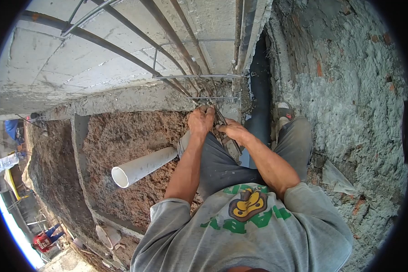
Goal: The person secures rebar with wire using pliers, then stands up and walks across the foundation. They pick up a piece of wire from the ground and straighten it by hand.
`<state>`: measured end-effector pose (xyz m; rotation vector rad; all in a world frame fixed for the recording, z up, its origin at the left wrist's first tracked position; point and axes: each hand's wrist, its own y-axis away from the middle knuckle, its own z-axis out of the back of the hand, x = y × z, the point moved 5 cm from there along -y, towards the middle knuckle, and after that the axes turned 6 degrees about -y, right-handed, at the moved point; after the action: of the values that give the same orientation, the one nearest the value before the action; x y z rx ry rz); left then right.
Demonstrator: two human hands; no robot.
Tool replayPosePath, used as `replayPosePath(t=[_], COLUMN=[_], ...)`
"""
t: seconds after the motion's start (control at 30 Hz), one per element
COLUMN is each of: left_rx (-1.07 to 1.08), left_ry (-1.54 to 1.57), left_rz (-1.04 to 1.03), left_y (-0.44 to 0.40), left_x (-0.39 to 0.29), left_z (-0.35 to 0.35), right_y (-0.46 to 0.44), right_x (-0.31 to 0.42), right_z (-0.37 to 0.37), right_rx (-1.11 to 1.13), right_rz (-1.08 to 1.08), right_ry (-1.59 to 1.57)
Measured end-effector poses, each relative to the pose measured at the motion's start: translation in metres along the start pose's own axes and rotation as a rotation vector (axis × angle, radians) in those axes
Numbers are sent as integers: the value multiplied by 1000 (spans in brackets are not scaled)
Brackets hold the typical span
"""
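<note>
My left hand [201, 119] is closed at the foot of the steel reinforcing bars [167, 34], its fingers bent around something too hidden to name. Just right of it, my right hand [233, 131] is closed on a slim dark metal tool [221, 119] with two long handles, which looks like pincers. The tool's head is near my left fingers and the lowest thin steel tie [211, 98] across the bars. Another steel tie [199, 76] crosses the bars higher up. What the tool's jaws touch cannot be seen.
A white plastic pipe [145, 167] lies on brown soil beside my left leg. A dark vertical pipe [260, 86] stands in a gap right of the bars, by a rough mortared wall [349, 99]. A concrete edge [79, 154] borders the soil. Another person [45, 240] is far off at lower left.
</note>
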<state>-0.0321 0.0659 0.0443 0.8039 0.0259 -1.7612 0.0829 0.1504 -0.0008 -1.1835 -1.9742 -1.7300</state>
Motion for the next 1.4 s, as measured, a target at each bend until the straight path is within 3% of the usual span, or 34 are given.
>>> replayPosePath(t=[0.17, 0.23, 0.33, 0.4, 0.43, 0.47, 0.53, 0.6, 0.67, 0.73, 0.87, 0.93, 0.97, 1.0, 1.07, 1.2, 1.4], left_rx=[-17, -31, 32, 219, 364, 364, 516, 498, 330, 216, 68, -131, -138, -134, 36, 266, 441], left_ry=[-38, -87, 91, 755, 955, 955, 1453, 1466, 1363, 1308, 1123, 561, 481, 477, 985, 1131, 1128], left_rz=[39, 62, 137, 478, 517, 518, 434, 450, 334, 341, 289, 236, 283, 288, 275, 362, 270], left_y=[8, 9, 6, 3, 6, 9, 14, 11, 3, 0, -8, -20, -15, 3, 29, 22, 27], left_x=[-6, -6, -9, 1, -4, -4, -26, -23, -13, -12, 8, 27, 29, 17, -13, -3, -20], left_z=[6, 8, -7, -57, -70, -76, -80, -87, -100, -110, -125, -128, -128, -112, -88, -100, -101], right_y=[10, 16, 24, 12, 11, 11, 17, 25, 42, 66, 62, 51, 45, 48, 54, 53, 31], right_x=[11, 13, 24, 18, 18, 17, 24, 18, 5, -11, -39, -46, -55, -58, -57, -49, 18], right_z=[0, -4, 5, 18, 21, 25, 34, 37, 37, 29, 14, 14, 19, 24, 15, 36, 125], right_rx=[-35, 146, 230, 285, 336, 387, 407, 316, 69, -488, -609, -368, -138, -137, 313, 408, 350], right_rz=[-28, -87, -114, -116, -132, -150, -194, -232, -39, 264, 367, 204, 66, 59, -112, -220, -270], right_ry=[82, -195, -186, -191, -199, -207, -150, 43, 412, 858, 802, 492, 179, 175, -629, -671, -113])
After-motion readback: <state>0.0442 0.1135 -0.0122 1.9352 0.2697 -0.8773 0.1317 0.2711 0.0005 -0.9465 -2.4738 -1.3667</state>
